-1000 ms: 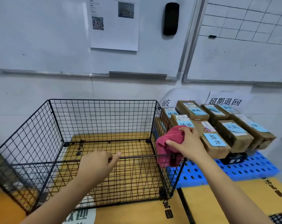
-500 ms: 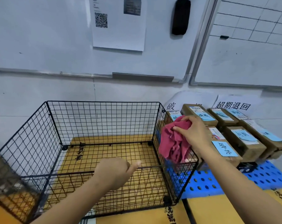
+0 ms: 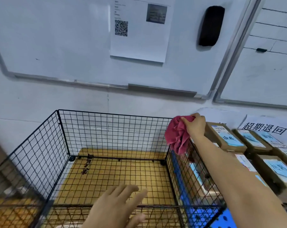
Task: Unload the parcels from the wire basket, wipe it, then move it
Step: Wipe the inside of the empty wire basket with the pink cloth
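One wire basket (image 3: 113,129); at least five parcels (image 3: 225,137) at three o'clock. Our right hand (image 3: 195,125) grips one red cloth (image 3: 177,135), now at the far corner; our left hand (image 3: 116,206) is open.

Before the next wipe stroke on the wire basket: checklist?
1. Wire basket unloaded: ok, nothing inside.
2. Red cloth gripped by right hand: ok, at the far right top corner.
3. Left hand steadying front rim: cannot tell; open, over the rim.
4. Room on the right: not ok, parcels stacked close beside that wall.
5. Other walls wiped: cannot tell.
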